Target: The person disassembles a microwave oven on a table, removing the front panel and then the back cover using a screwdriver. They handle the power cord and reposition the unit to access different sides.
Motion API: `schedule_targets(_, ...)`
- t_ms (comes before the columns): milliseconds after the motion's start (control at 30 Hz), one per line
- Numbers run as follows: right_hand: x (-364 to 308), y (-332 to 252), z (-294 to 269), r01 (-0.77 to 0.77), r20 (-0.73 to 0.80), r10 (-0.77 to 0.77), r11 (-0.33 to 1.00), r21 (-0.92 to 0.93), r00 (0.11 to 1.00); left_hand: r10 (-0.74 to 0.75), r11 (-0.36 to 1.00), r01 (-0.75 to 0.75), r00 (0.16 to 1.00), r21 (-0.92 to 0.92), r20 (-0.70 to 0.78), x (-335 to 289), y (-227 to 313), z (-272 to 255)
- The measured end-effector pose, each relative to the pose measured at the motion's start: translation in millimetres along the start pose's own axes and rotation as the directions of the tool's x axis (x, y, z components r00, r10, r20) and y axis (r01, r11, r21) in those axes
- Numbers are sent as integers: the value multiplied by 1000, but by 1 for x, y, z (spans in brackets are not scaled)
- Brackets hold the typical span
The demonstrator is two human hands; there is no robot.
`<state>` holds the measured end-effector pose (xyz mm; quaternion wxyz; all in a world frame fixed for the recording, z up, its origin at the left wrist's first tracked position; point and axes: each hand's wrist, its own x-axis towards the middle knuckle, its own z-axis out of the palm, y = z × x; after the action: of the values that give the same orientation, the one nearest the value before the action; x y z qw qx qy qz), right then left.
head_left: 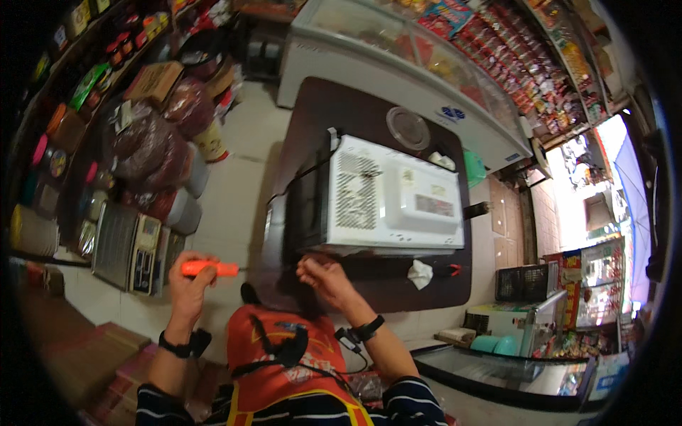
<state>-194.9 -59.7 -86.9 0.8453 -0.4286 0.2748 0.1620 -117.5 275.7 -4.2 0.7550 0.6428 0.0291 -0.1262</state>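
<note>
My left hand (190, 284) is closed around the orange handle of a screwdriver (209, 269), held out in the air left of the dark table. Its thin shaft points right, toward my other hand. My right hand (326, 281) is over the table's near left part, fingers curled and pinched together; whatever may be between them is too small to make out. Just beyond it lies a microwave oven (398, 199), its white panel with a vent grille and raised cover facing up. A crumpled white tissue (420, 274) and red-handled pliers (453, 270) rest nearby on the tabletop (355, 287).
A round clear plate (408, 128) lies at the table's far side. Behind stands a glass-topped chest freezer (398, 78). A weighing scale (128, 248) and full bags (149, 142) line the left. Another glass-topped freezer (497, 373) is at the near right.
</note>
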Motion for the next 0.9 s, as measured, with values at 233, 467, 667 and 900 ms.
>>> schedule_targets(233, 9, 28, 34, 25, 140, -157, 748, 663, 978, -10, 977, 24, 998, -213, 67, 6, -19, -12)
schedule_targets(467, 8, 38, 55, 44, 102, -191, 637, 770, 976, 58, 954, -27, 994, -299, 96, 11, -22, -21)
schedule_targets(667, 9, 42, 65, 90, 47, -184, 667, 739, 982, 31, 943, 13, 992, -332, 126, 14, -26, -24)
schedule_targets(900, 14, 48, 67, 98, 16, -160, 677, 729, 987, 65, 965, -16, 982, -263, 180, 13, -26, -34)
